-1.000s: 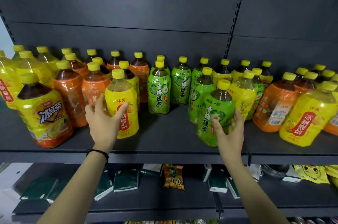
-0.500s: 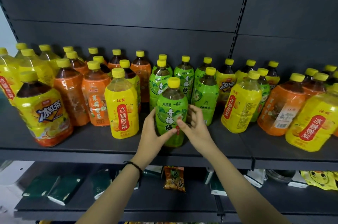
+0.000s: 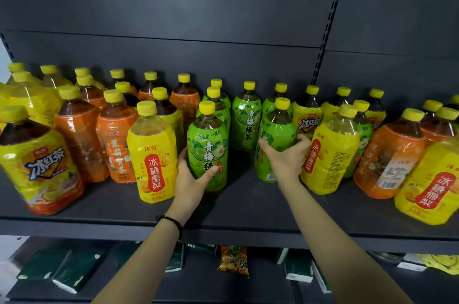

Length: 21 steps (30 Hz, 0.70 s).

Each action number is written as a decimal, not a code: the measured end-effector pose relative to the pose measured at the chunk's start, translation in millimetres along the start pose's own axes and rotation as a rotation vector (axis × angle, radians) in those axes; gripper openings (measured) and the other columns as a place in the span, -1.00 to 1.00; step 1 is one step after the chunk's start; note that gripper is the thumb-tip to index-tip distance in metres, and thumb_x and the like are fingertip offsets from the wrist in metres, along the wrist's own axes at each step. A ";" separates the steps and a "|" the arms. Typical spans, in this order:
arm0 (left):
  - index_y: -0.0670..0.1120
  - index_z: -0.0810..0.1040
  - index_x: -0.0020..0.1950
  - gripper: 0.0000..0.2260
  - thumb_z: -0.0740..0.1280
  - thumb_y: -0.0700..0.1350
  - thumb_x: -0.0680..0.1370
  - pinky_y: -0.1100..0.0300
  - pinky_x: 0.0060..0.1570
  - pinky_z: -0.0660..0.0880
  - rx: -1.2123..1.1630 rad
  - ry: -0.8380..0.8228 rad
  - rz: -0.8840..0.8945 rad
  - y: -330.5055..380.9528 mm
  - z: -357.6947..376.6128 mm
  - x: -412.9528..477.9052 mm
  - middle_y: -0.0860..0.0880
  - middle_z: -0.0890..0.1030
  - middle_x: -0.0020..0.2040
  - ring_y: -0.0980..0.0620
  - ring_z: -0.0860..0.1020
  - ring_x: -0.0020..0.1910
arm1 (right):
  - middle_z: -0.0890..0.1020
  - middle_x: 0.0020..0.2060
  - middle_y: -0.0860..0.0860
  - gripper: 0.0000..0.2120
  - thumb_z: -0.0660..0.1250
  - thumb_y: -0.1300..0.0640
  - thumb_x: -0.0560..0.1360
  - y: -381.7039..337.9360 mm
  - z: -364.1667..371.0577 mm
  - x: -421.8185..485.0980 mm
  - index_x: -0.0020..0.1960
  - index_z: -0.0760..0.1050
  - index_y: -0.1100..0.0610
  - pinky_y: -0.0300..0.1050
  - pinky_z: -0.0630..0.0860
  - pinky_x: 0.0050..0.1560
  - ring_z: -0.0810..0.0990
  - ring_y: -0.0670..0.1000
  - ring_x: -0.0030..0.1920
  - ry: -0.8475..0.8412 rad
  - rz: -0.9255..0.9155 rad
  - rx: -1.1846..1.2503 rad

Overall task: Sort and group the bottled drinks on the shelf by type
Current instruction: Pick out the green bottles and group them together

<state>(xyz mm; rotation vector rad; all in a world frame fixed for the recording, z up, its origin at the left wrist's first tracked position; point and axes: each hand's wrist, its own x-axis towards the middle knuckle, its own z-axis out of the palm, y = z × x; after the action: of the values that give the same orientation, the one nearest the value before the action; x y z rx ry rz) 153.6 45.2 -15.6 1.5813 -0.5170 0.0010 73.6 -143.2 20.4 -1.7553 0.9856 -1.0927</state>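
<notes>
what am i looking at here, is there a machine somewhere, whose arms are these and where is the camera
There is no machine here. These are a person's two bare arms, seen by a wide-angle camera worn on the head and looking forward and down, which is why the arms reach in from the bottom edge.

The dark shelf carries rows of yellow-capped drinks of mixed types: yellow bottles, orange bottles and green bottles.

The left hand grips the front green bottle. The right hand grips a second green bottle further right. Both bottles look upright.

On the lower shelf lie dark green packets and a snack bag.
</notes>
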 end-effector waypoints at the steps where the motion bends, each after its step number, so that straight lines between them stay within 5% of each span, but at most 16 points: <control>1: -0.09 0.17 0.47 -0.28 0.48 -0.14 0.42 0.35 0.11 0.36 0.004 0.004 0.001 -0.6 1.1 3.1 0.05 0.41 0.25 0.12 0.39 0.25 | 0.41 0.25 0.10 -0.12 0.58 -0.17 0.18 0.0 1.9 5.1 0.27 0.17 0.10 0.16 0.42 0.21 0.42 0.16 0.25 -0.006 0.006 0.005; 6: -0.10 0.15 0.48 -0.28 0.46 -0.14 0.43 0.41 0.07 0.34 0.044 -0.011 0.003 -5.4 4.5 12.6 0.04 0.39 0.26 0.13 0.37 0.25 | 0.47 0.14 -0.04 -0.22 0.59 -0.06 0.25 6.9 1.2 12.6 0.28 0.18 -0.02 -0.09 0.46 0.11 0.50 0.00 0.14 -0.248 -0.007 0.174; 10: -0.10 0.15 0.48 -0.27 0.47 -0.11 0.42 0.36 0.15 0.35 0.069 -0.012 0.026 -10.6 3.3 14.8 0.03 0.39 0.29 0.11 0.37 0.28 | 0.44 0.23 -0.11 -0.22 0.54 -0.02 0.34 7.2 4.6 18.5 0.44 0.22 -0.07 -0.06 0.40 0.29 0.40 -0.06 0.31 -0.513 -0.030 0.268; 15: -0.11 0.17 0.47 -0.28 0.46 -0.09 0.42 0.46 0.14 0.34 0.093 -0.039 0.072 -12.4 1.2 15.8 0.02 0.39 0.31 0.14 0.37 0.29 | 0.12 0.51 0.03 -0.17 0.37 -0.11 0.48 -2.2 24.2 25.1 0.57 -0.04 -0.02 0.09 0.11 0.49 0.07 0.06 0.51 -0.524 -0.101 0.039; 18: -0.11 0.16 0.48 -0.29 0.45 -0.10 0.44 0.31 0.18 0.35 0.115 -0.052 0.083 -11.7 0.9 16.8 0.02 0.38 0.30 0.13 0.37 0.28 | 0.25 0.49 0.01 -0.30 0.29 -0.02 0.55 -2.9 31.2 25.3 0.56 -0.02 -0.01 0.10 0.24 0.45 0.22 0.04 0.48 -0.536 -0.073 0.159; 21: -0.11 0.15 0.48 -0.29 0.45 -0.10 0.44 0.38 0.13 0.37 0.111 -0.072 0.076 -9.9 1.8 17.7 0.04 0.38 0.29 0.14 0.38 0.26 | 0.30 0.47 -0.01 -0.38 0.20 -0.01 0.60 -2.0 32.3 25.4 0.56 -0.01 -0.01 0.07 0.29 0.42 0.29 0.04 0.44 -0.554 -0.100 0.134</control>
<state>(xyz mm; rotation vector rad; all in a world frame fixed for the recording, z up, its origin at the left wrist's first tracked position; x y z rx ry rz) 172.1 37.7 -19.6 1.6742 -0.6428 0.0307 112.0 -157.9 20.4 -1.8633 0.4780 -0.6502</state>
